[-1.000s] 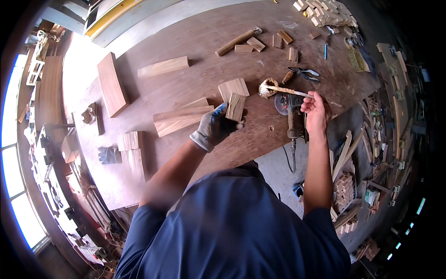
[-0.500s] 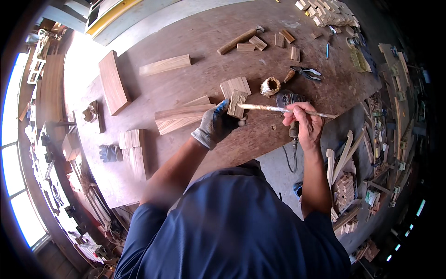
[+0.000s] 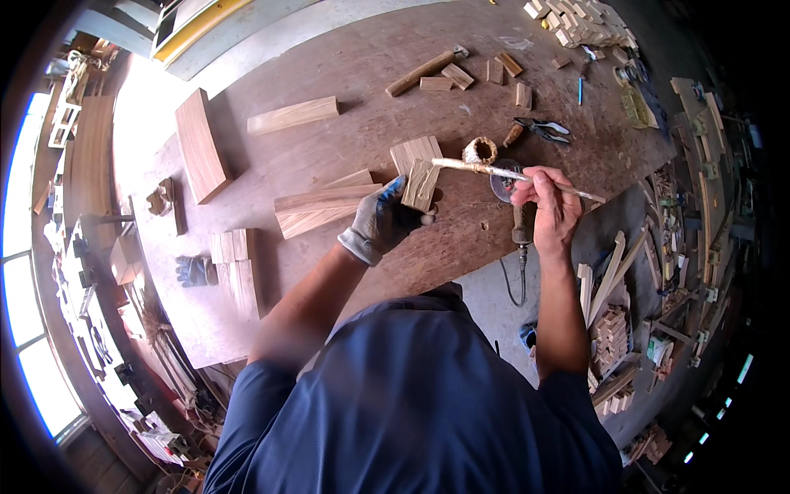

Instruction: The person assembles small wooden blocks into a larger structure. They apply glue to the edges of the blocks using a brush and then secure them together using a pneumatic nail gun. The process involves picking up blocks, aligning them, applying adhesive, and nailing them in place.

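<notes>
My gloved left hand [image 3: 380, 218] grips a small wood block [image 3: 420, 184] around its left and lower edges, which seems to leave the pale-streaked upper face uncovered. The block is in front of me over the table [image 3: 346, 152], overlapping a flat piece of wood [image 3: 408, 154] in my view; I can't tell whether the two touch.

My bare right hand [image 3: 550, 206] pinches a long, stained brush [image 3: 477, 167] partway along its handle, probably for fine control of the tip. That tip points left, right by the block's upper corner (contact is too close to call).

The crusted pot [image 3: 471, 154] is just behind the brush, likely there for a short reach. The grinder [image 3: 519, 221] lies by the table edge, partly hidden by my right hand, perhaps so its cord [image 3: 521, 272] can hang down. Pliers [image 3: 545, 129] lie farther back.
</notes>
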Demonstrator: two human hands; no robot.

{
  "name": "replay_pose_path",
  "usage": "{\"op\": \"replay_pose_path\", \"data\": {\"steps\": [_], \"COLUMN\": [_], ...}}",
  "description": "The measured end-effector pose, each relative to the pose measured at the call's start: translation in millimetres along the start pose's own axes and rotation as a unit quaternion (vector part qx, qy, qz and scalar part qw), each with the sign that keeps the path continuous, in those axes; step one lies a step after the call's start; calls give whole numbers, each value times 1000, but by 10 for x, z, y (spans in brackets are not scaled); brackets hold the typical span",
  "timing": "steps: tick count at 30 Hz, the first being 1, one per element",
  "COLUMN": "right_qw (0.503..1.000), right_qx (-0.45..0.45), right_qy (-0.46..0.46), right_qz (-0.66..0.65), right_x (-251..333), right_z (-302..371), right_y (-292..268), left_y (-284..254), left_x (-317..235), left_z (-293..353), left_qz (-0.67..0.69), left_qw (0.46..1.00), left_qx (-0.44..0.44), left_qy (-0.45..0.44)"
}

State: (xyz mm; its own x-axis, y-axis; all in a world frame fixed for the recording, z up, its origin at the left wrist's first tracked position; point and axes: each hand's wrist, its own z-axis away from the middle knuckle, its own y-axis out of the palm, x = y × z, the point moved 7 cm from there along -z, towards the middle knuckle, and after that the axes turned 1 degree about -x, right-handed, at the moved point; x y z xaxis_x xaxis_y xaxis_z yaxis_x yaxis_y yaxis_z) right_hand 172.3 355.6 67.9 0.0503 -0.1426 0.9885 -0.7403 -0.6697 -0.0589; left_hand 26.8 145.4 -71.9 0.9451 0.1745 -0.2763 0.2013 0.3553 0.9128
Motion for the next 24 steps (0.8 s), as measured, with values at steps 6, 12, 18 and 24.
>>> {"op": "replay_pose_path", "data": {"steps": [6, 12, 18, 24], "right_qw": [999, 1000, 994, 981], "right_qx": [29, 29, 97, 182], "right_qy": [11, -2, -18, -48], "right_qz": [28, 11, 43, 55], "right_x": [9, 52, 220, 443], "right_z": [6, 18, 174, 287], "right_y": [112, 80, 219, 315], "left_y": [-17, 73, 94, 70], "left_x": [4, -29, -87, -113], "left_z": [-8, 16, -28, -16], "left_qz": [-5, 1, 31, 24], "left_qw": [1000, 1000, 998, 995], "left_qx": [6, -29, 47, -90], "left_qy": [-7, 1, 16, 29]}}
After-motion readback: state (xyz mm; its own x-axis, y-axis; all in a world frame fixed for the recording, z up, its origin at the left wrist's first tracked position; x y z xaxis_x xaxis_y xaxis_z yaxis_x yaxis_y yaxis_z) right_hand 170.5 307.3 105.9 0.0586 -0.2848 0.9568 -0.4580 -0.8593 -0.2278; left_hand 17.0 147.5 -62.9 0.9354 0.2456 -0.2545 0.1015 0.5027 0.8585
